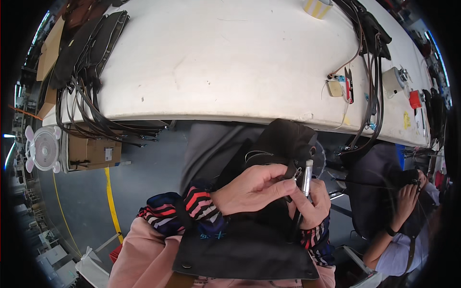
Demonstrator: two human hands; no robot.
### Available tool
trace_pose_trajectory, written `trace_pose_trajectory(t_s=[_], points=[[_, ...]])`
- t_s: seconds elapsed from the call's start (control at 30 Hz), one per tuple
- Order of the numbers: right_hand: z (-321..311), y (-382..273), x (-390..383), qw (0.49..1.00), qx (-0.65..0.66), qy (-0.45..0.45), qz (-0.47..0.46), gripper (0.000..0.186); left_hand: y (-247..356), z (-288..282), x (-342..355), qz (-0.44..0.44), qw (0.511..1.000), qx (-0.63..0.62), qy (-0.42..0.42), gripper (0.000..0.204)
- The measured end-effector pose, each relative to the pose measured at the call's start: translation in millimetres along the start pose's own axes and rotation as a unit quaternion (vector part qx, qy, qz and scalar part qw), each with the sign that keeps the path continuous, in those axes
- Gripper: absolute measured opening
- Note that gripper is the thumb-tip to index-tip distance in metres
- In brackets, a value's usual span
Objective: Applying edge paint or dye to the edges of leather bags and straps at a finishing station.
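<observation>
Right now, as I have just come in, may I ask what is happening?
The person's left hand pinches part of a black bag near a metal fitting, while the right hand holds a slim silver tool beside it. Dark strapped items lie on the white table, and to the right a co-worker handles another dark item.

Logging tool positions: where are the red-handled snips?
In the head view, the red-handled snips lie on the white table, toward the right, between the yellowish block on their left and dark straps on their right.
</observation>
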State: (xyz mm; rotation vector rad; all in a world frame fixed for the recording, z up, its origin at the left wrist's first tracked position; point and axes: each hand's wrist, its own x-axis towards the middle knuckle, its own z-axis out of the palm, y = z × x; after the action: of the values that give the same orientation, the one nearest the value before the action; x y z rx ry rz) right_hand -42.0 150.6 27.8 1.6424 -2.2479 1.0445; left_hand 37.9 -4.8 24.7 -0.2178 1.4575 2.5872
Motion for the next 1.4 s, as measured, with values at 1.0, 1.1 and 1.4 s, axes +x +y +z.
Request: trace_pose_trajectory(t_s=[1.0, 1.1, 1.4], points=[[-25.5, 7.0, 5.0, 0.983, 0.048, 0.057, 0.168, 0.025, -2.8, 2.5, 13.9, -0.016, 0.992, 0.127, -0.016, 0.015], [-41.9, 10.5, 12.1, 0.985, -0.001, 0.027, 0.170, 0.033, -4.8, 3.0, 12.4, 0.000, 0.993, 0.119, -0.022, 0.016], [-53.5, 19.6, 34.8, 0.994, -0.044, -0.098, -0.021, 0.045, 10.7, -5.4, 18.4, -0.021, 0.994, 0.099, -0.043, 0.014]])
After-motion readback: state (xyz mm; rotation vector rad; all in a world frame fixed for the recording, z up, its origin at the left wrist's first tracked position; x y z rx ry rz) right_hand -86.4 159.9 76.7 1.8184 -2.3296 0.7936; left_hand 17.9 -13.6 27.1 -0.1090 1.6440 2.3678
